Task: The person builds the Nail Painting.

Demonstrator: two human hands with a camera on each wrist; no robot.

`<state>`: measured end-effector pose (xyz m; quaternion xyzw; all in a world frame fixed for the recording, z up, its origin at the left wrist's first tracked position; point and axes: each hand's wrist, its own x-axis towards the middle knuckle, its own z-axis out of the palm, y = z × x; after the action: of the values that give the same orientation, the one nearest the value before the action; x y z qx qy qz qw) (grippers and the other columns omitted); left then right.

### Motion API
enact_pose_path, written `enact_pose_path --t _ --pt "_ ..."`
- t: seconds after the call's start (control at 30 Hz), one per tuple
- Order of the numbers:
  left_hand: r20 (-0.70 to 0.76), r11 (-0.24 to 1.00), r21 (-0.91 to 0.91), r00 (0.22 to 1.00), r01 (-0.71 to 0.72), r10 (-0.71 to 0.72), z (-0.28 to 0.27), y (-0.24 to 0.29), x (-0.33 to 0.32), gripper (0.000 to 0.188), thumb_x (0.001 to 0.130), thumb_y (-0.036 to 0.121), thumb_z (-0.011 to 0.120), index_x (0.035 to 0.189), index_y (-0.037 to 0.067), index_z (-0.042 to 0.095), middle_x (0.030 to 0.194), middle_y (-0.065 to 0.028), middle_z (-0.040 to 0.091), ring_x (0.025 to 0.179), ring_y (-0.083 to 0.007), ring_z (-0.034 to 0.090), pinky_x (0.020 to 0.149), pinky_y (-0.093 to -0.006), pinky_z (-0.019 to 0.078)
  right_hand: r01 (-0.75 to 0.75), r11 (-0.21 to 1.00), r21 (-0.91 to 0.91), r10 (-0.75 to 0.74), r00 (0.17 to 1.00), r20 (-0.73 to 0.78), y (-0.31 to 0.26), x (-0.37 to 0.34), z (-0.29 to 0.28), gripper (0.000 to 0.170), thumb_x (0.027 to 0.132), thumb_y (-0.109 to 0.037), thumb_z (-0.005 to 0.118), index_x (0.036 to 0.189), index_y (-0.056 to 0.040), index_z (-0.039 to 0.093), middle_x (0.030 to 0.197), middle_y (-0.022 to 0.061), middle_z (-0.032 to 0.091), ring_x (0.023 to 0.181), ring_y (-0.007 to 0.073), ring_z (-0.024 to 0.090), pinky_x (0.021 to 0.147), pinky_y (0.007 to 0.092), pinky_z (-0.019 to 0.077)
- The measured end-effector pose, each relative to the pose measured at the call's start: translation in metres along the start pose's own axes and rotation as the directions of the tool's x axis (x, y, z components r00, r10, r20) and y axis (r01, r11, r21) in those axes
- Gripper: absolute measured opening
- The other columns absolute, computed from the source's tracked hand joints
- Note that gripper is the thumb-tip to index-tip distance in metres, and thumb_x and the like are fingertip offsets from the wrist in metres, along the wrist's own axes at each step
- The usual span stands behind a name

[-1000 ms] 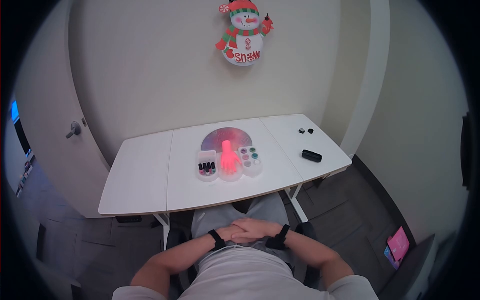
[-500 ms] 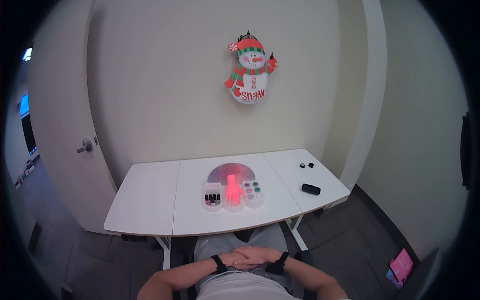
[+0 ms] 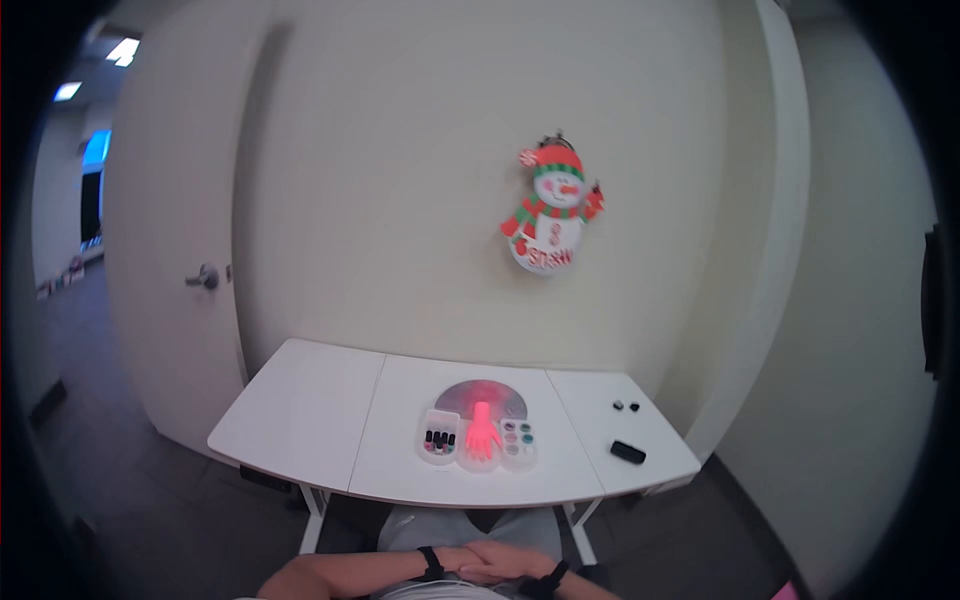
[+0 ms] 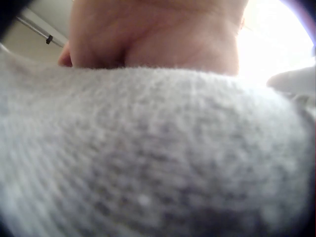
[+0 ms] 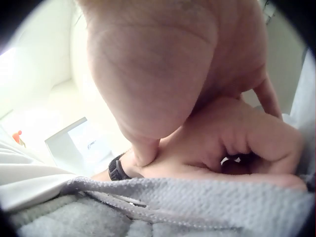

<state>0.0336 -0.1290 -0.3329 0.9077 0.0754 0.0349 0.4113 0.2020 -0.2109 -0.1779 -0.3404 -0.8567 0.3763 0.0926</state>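
Observation:
In the head view, both hands lie together in the lap on grey trousers. The right hand rests across the back of the left hand. From the right wrist, the right thumb is seen by the left wrist's black band, and the left fingers look loosely bent. The left wrist view has the left palm above grey fabric. Nearest on the table is a nail set: a glowing pink model hand between a tray of nail polish bottles and a tray of small coloured pots.
Behind the model hand lies a shiny half-round panel. On the white table's right part are a black case and two small dark items. A snowman decoration hangs on the wall; a door stands at left.
The head view has tilted up and turned left, so the table and snowman sit lower and farther right in it. The hands stay folded in the lap.

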Motion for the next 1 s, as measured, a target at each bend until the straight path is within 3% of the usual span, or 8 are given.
enact_pose_path --t 0.17,0.53,0.73,0.8,0.83,0.9,0.93,1.0 --pt "0.028 0.997 0.053 0.998 -0.063 0.062 -0.026 0.045 0.006 0.041 0.107 0.038 0.066 0.131 0.006 0.074 0.132 -0.0186 0.073 0.125 -0.0337 0.067 0.108 -0.0414 0.0515 -0.012 0.997 -0.071 0.013 1.000 0.021 0.027 0.014 0.010 0.067 0.107 -0.052 0.064 0.139 0.0067 0.056 0.129 0.0267 0.067 0.120 0.0385 0.066 0.104 0.0431 0.0520" --pt "-0.061 0.993 0.063 0.992 -0.102 0.106 -0.028 0.064 0.000 0.040 0.106 0.037 0.066 0.129 0.006 0.075 0.132 -0.0179 0.074 0.124 -0.0333 0.068 0.108 -0.0413 0.0515 -0.085 0.996 0.031 0.087 0.994 -0.062 0.012 0.014 0.014 0.064 0.105 -0.042 0.069 0.148 0.0025 0.053 0.139 0.0252 0.065 0.130 0.0354 0.064 0.110 0.0420 0.0503" --pt "-0.002 0.995 0.098 1.000 0.000 0.001 -0.044 0.092 -0.019 0.039 0.105 0.036 0.067 0.128 0.006 0.076 0.131 -0.0175 0.074 0.124 -0.0331 0.068 0.108 -0.0412 0.0515 -0.004 1.000 0.022 0.005 0.996 -0.085 0.003 0.008 0.010 0.066 0.104 -0.048 0.068 0.147 0.0016 0.055 0.136 0.0256 0.066 0.126 0.0385 0.065 0.110 0.0439 0.0496" --pt "-0.055 0.997 -0.072 0.998 0.023 -0.027 -0.045 0.090 -0.030 0.037 0.102 0.032 0.069 0.127 0.005 0.077 0.126 -0.0186 0.075 0.122 -0.0331 0.069 0.106 -0.0411 0.0517 0.004 0.999 0.039 0.001 0.993 -0.119 0.024 0.007 0.013 0.070 0.102 -0.052 0.070 0.145 0.0016 0.056 0.135 0.0254 0.066 0.125 0.0395 0.065 0.109 0.0451 0.0495" --pt "0.034 0.997 -0.055 0.998 0.054 -0.052 -0.037 0.072 -0.020 0.037 0.102 0.032 0.069 0.127 0.005 0.077 0.126 -0.0186 0.075 0.122 -0.0331 0.069 0.106 -0.0411 0.0517 -0.012 1.000 0.004 0.013 0.996 -0.091 0.025 0.008 0.016 0.073 0.100 -0.055 0.072 0.143 0.0016 0.057 0.133 0.0252 0.066 0.124 0.0405 0.065 0.109 0.0463 0.0494" --pt "-0.054 0.992 -0.088 0.994 0.091 -0.096 -0.010 0.029 -0.001 0.035 0.098 0.026 0.069 0.124 0.005 0.078 0.124 -0.0218 0.075 0.117 -0.0356 0.071 0.101 -0.0420 0.0539 0.005 1.000 -0.011 -0.007 0.992 -0.129 0.022 0.003 0.016 0.077 0.097 -0.058 0.075 0.141 0.0016 0.058 0.132 0.0254 0.066 0.123 0.0420 0.065 0.109 0.0474 0.0498" --pt "0.030 0.992 -0.072 0.994 0.106 -0.104 -0.018 0.049 -0.008 0.035 0.098 0.026 0.069 0.124 0.005 0.078 0.124 -0.0218 0.075 0.117 -0.0356 0.071 0.101 -0.0420 0.0539 0.013 0.996 -0.084 -0.021 0.995 -0.095 0.018 0.000 0.014 0.080 0.094 -0.061 0.077 0.139 0.0015 0.059 0.131 0.0256 0.066 0.123 0.0434 0.065 0.108 0.0486 0.0501" --pt "0.281 0.906 0.328 0.888 0.269 -0.365 -0.057 0.117 -0.005 0.033 0.095 0.022 0.068 0.120 0.003 0.079 0.123 -0.0233 0.075 0.112 -0.0385 0.072 0.097 -0.0430 0.0560 0.004 0.997 -0.083 -0.015 0.992 -0.129 0.019 -0.005 0.016 0.083 0.092 -0.063 0.079 0.139 0.0015 0.058 0.131 0.0259 0.066 0.124 0.0443 0.064 0.108 0.0493 0.0503"
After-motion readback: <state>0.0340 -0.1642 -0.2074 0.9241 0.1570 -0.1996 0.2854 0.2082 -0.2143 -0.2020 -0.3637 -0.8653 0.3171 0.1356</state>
